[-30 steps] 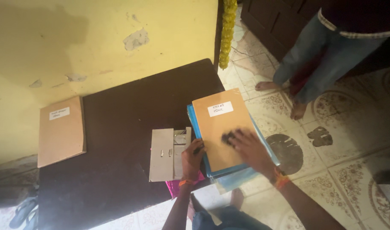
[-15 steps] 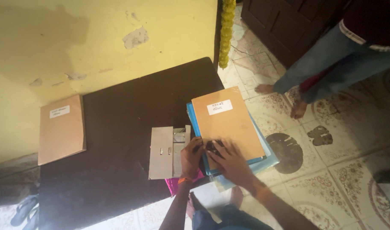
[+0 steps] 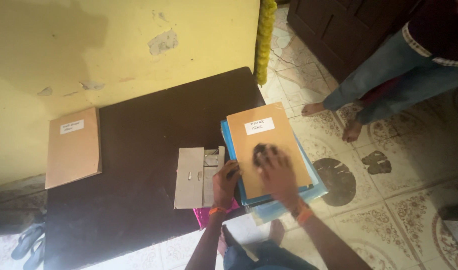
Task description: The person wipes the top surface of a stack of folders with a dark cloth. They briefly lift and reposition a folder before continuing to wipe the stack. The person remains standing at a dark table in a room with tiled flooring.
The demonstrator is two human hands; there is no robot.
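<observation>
Tan cardboard file folder [image 3: 269,147] tops a blue folder stack [image 3: 309,187] at the dark tabletop [image 3: 139,130] edge, right hand [image 3: 275,172] flat and open on it, left hand [image 3: 226,185] curled steadying its side, seemingly squaring the stack.

The left hand [image 3: 225,182] rests curled, knuckles up, an orange band at its wrist. The right hand [image 3: 275,172] lies flat, palm down, fingers spread forward, forearm angled in from the lower right.

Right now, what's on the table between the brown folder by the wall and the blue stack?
In the head view, bare dark table, then a grey card holder beside the left hand.
</observation>
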